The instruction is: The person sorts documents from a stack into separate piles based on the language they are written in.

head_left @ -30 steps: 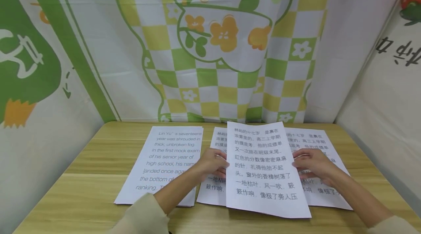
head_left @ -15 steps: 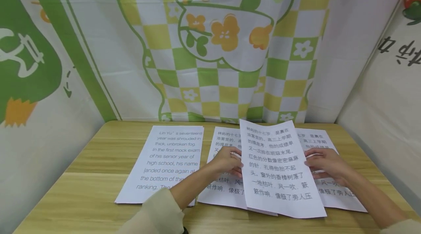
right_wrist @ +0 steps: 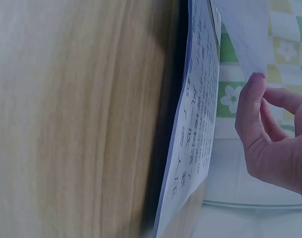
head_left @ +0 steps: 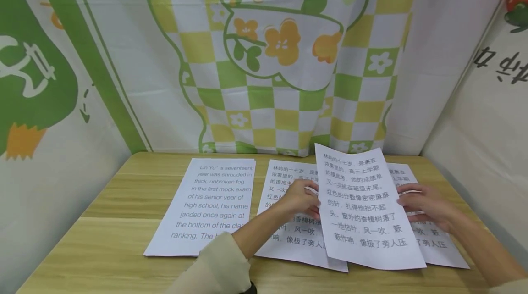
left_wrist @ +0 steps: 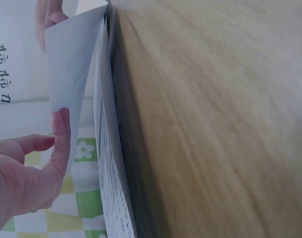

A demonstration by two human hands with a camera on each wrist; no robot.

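A white printed sheet of paper [head_left: 363, 220] with Chinese text is raised and tilted above other sheets. My left hand [head_left: 303, 197] pinches its left edge, while my right hand [head_left: 425, 204] holds the right edge about halfway down. Under it lie two spots of paper with the same text: a left pile [head_left: 284, 243] and a right pile [head_left: 447, 248], both partly hidden. In the right wrist view, the thumb of the right hand [right_wrist: 275, 139] presses the corner of the lifted sheet [right_wrist: 247, 34]. The left wrist view shows the left fingertips [left_wrist: 62, 116] on the sheet's edge.
A stack of sheets with English text [head_left: 210, 202] lies on the left of the wooden table [head_left: 103, 239]. A patterned curtain [head_left: 280, 119] hangs right behind the table's far edge, and printed cloth walls [head_left: 486, 147] stand at both sides.
Both hands have moved right with the held sheet, uncovering more of the left pile. The sheet's top edge has risen slightly, and the right pile's near corner has slid right.
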